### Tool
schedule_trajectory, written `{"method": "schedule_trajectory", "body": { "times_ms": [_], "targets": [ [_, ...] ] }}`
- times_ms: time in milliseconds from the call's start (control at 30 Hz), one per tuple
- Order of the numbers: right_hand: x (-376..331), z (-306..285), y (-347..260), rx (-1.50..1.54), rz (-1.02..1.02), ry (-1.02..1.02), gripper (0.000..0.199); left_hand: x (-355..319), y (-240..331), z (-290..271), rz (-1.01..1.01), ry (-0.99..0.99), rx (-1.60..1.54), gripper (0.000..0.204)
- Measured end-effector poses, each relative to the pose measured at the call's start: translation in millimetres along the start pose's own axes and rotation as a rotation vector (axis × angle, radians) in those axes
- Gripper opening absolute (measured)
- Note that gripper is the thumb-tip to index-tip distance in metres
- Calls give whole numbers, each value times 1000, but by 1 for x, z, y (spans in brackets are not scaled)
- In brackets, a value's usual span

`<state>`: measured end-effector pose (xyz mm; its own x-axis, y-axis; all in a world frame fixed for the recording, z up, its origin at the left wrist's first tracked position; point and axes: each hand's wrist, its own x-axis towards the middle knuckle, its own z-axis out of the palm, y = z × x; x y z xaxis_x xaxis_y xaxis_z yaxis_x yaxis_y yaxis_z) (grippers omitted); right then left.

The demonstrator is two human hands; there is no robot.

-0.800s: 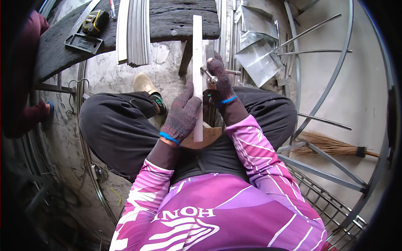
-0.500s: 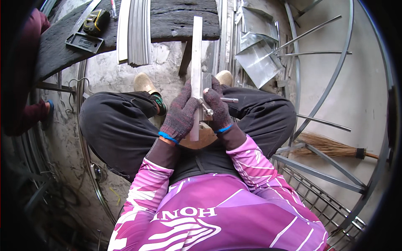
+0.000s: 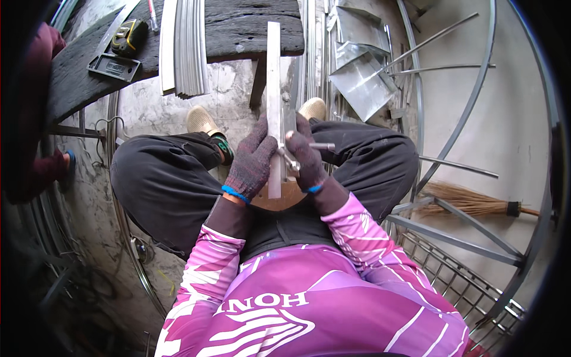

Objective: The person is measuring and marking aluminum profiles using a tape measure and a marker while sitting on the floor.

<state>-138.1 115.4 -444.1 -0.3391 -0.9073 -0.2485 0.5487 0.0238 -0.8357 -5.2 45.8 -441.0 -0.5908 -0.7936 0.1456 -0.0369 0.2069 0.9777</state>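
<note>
A long, flat pale metal strip (image 3: 273, 77) stands lengthwise between my knees, its far end near the bench. My gloved left hand (image 3: 253, 157) is closed round its left edge. Right beside the strip is a grey metal fixture (image 3: 289, 128) with short round bar handles (image 3: 289, 159). My gloved right hand (image 3: 308, 159) is curled against the fixture's right side, thumb raised at its near face and one bar end sticking out past the fingers. Some of the right fingers are hidden behind the fixture. A brown curved wooden piece (image 3: 279, 197) sits below, near my lap.
On the dark wooden bench (image 3: 250, 30) lie a stack of metal strips (image 3: 189, 53), a tape measure (image 3: 128, 37) and a small grey level-like frame (image 3: 114, 66). Bent sheet metal (image 3: 363, 86), a broom (image 3: 470, 201) and a metal frame (image 3: 458, 238) are at right. Another person's sleeve (image 3: 50, 40) shows far left.
My right thumb has lifted slightly and shifted off the bar handle. The left hand keeps its hold on the strip. The whole view has shifted a little.
</note>
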Motion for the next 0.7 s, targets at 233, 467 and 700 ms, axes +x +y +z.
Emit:
{"method": "schedule_trajectory", "body": {
  "times_ms": [233, 467, 700],
  "targets": [
    [60, -1, -27, -185, -146, -46, 32, 11, 4, 0, -39, -98, 70, 43],
    [-37, 6, -4, -446, -148, 65, 31, 14, 17, 6, -300, 11, -186, 39],
    [36, -18, -12, -795, -509, 10, 30, 22, 26, 9, -178, -10, -30, 39]
  ]
}}
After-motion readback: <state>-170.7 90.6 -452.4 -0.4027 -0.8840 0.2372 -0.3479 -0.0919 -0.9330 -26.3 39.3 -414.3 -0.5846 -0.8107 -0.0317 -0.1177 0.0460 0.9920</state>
